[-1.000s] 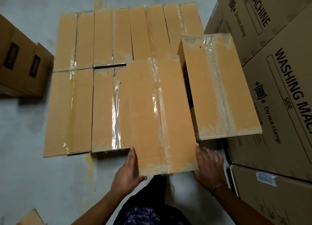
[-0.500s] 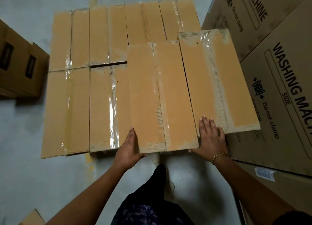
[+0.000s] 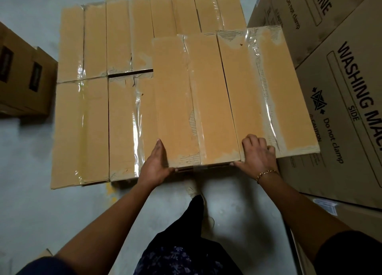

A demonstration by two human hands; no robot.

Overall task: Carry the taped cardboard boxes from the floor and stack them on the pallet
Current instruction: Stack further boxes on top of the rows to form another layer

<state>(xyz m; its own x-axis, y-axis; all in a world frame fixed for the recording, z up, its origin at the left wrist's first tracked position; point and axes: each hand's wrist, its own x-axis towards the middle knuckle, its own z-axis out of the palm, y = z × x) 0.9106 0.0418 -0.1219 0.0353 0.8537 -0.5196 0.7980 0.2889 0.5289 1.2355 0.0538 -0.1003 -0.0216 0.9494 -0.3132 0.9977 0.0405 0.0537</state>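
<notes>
A long taped cardboard box (image 3: 194, 101) lies on top of a lower layer of taped boxes (image 3: 95, 130), pressed against a second upper box (image 3: 266, 93) on its right. My left hand (image 3: 156, 165) grips the near left corner of the long box. My right hand (image 3: 256, 152) holds its near right corner, with fingers curled over the edge of the neighbouring upper box. The pallet under the stack is hidden by the boxes.
Large washing machine cartons (image 3: 343, 101) stand close on the right. Brown boxes with dark labels (image 3: 22, 78) sit on the grey floor at the left. Another box corner (image 3: 44, 253) shows at the bottom left. My legs and a shoe (image 3: 194, 192) are just in front of the stack.
The long box has slid away from me onto the stack, coming flush beside the right upper box. Both hands followed it, and my right hand's fingers have curled onto the box edge.
</notes>
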